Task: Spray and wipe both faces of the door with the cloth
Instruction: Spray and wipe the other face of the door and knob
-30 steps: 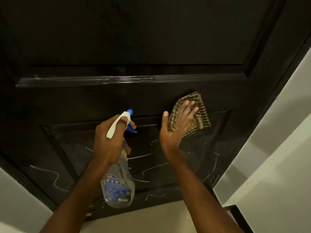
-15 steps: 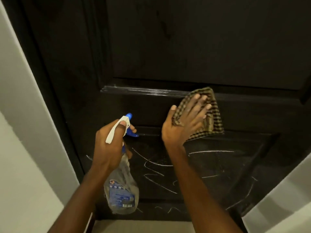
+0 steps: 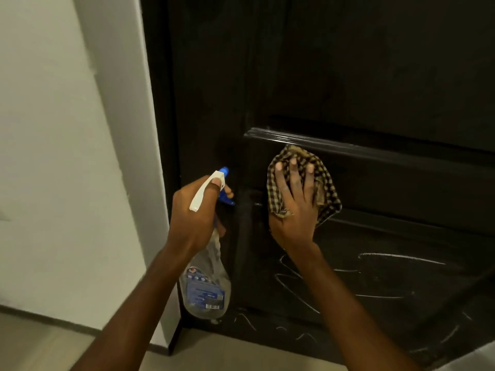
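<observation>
Head view, mid-wipe: right hand [image 3: 293, 210], fingers [image 3: 294, 175] spread, presses brown checked cloth [image 3: 328, 199] on dark panelled door [image 3: 375, 76]; left hand [image 3: 192, 212] clamps clear spray bottle [image 3: 206, 285]. Next, probably downward to white scribbles [image 3: 396, 256].

**No Legible Wording on Bottle Label or Door**

The only printed matter is on the clear plastic spray bottle [image 3: 207, 277] with the white-and-blue trigger head. Its lower body carries a blue paper label [image 3: 205, 291] with rows of small white print, too blurred to read; no brand name or number can be made out. A white barcode patch [image 3: 213, 307] sits at the label's bottom edge, its digits unreadable. Near the label's top left is a small round red-and-white emblem [image 3: 191, 270], its wording indistinct. On the lower panel of the dark brown wooden door [image 3: 375, 76], white chalk scribbles [image 3: 396, 256] loop and zigzag, forming no readable letters or numerals.
</observation>
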